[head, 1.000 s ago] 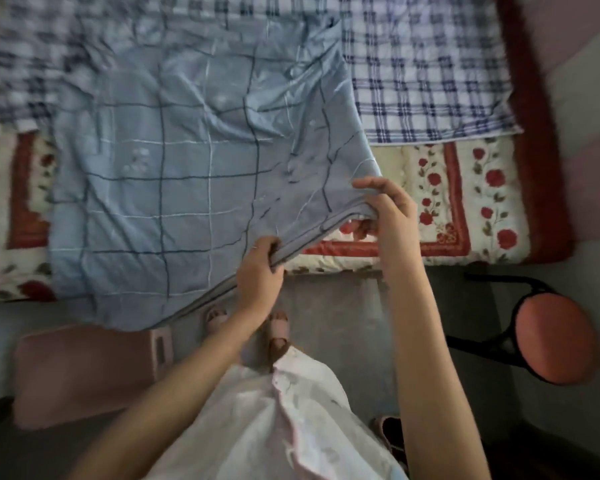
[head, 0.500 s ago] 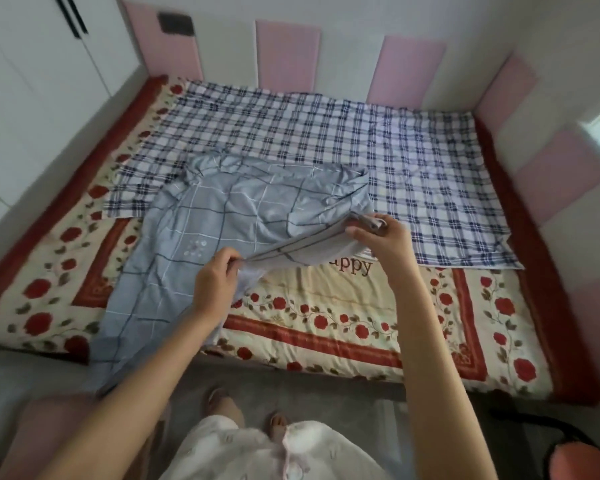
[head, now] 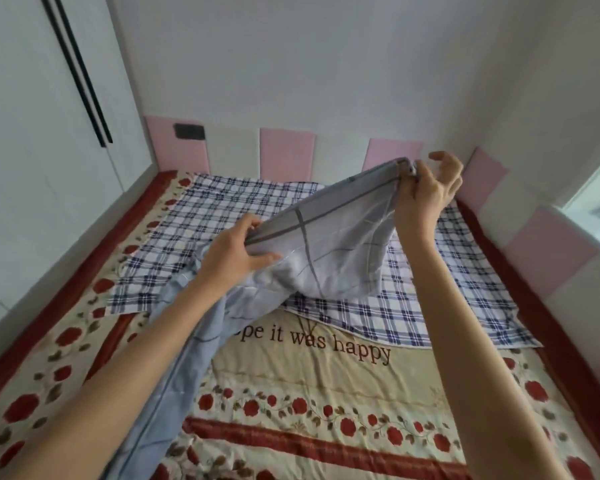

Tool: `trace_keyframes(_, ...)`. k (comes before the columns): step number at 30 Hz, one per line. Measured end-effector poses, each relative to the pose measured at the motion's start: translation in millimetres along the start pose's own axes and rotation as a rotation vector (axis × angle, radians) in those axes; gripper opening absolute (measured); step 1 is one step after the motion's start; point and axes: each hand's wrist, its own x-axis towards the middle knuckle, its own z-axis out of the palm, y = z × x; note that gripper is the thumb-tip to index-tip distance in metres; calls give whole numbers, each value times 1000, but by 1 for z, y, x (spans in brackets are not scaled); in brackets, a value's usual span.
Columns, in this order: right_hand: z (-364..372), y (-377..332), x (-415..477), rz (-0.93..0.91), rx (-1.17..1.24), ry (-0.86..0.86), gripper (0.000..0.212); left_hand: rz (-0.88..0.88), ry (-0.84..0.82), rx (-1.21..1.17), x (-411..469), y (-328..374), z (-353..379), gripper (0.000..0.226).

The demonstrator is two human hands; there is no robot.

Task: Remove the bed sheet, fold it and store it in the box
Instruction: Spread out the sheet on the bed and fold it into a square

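The light blue checked bed sheet (head: 329, 247) hangs lifted above the bed, its edge stretched between my two hands. My left hand (head: 232, 254) grips the lower left end of that edge, fingers curled over the cloth. My right hand (head: 426, 188) pinches the upper right corner, held higher, with some fingers spread loose. The rest of the sheet trails down along my left arm towards the bed's front edge. No box is in view.
Under the sheet lie a blue-and-white plaid cloth (head: 430, 306) and a cream quilt with red roses (head: 326, 393) printed with words. Pink and white wall pads (head: 286, 152) ring the bed. A white wardrobe (head: 31, 133) stands at the left, a window sill (head: 596, 209) at the right.
Both hands have raised the sheet's edge up off the bed and further apart, the right hand going highest. The view has tilted up from the floor to the wall.
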Motion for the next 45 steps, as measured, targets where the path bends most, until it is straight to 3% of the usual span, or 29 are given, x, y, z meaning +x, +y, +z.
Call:
trace_keyframes(3,27,-37,7,223,387,-7,35,-22,-8,102,0,-28,3,13)
trace_keyframes(5,44,-51,1,325,473,34,37,-124,-35,122,-14,-52,17,19)
trace_keyframes(8,65,-57,-6,313,543,110,37,-443,-92,-15,-43,-94,32,22)
trace_keyframes(11,75,-53,-4,317,538,158,38,-649,-232,-189,-79,-127,41,20)
trace_keyframes(15,82,-33,-6,319,297,91,38,-683,-103,-223,-79,-137,28,12)
trace_keyframes(18,84,-26,-21,238,101,-263,14,-534,-100,-181,-47,-121,11,15)
trace_keyframes(22,92,-36,-75,-126,-131,-1028,76,-308,-190,-150,-6,-79,-1,9)
trace_keyframes(24,100,-36,-107,-316,-213,-1204,80,-219,-203,-131,10,-62,-3,12)
trace_keyframes(27,103,-26,-122,-209,-95,-1002,23,-142,-237,-75,22,-48,-6,17)
trace_keyframes(28,100,-24,-116,-176,-88,-943,15,-135,-220,-61,23,-46,-8,18)
trace_keyframes(33,79,-30,-80,-364,-57,-919,39,-83,-121,-82,15,-43,-5,16)
trace_keyframes(37,81,-43,-70,-307,29,-897,32,-101,139,78,-11,-46,26,43)
trace_keyframes(40,82,-56,-68,-302,51,-844,18,-192,394,92,-36,-48,51,48)
trace_keyframes(45,85,-66,-56,-204,23,-634,26,-255,511,41,-80,-58,82,50)
